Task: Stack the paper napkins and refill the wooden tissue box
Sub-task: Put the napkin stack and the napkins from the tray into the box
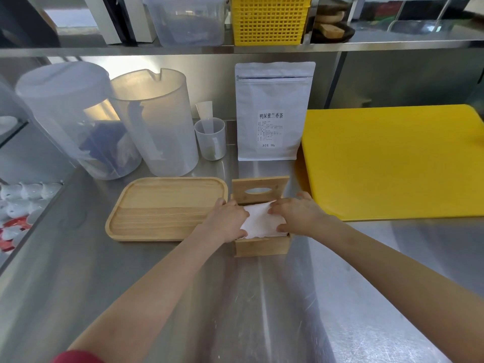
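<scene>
A small wooden tissue box (262, 247) stands on the steel counter with its lid (259, 190) swung up at the back, the oval slot facing me. White paper napkins (259, 221) lie inside the box, their top sheet a little rumpled. My left hand (227, 220) rests on the left part of the stack, fingers curled down over the napkins' left edge. On the right side my right hand (296, 213) presses on the stack, thumb at the near corner and fingers over the far edge. The box's inside is mostly hidden by both hands.
A wooden tray (167, 208) lies just left of the box. A yellow cutting board (392, 163) lies to the right. Behind stand a white tea pouch (272, 111), a small measuring cup (210, 138) and two large translucent pitchers (154, 121). A yellow basket (269, 19) sits on the shelf above.
</scene>
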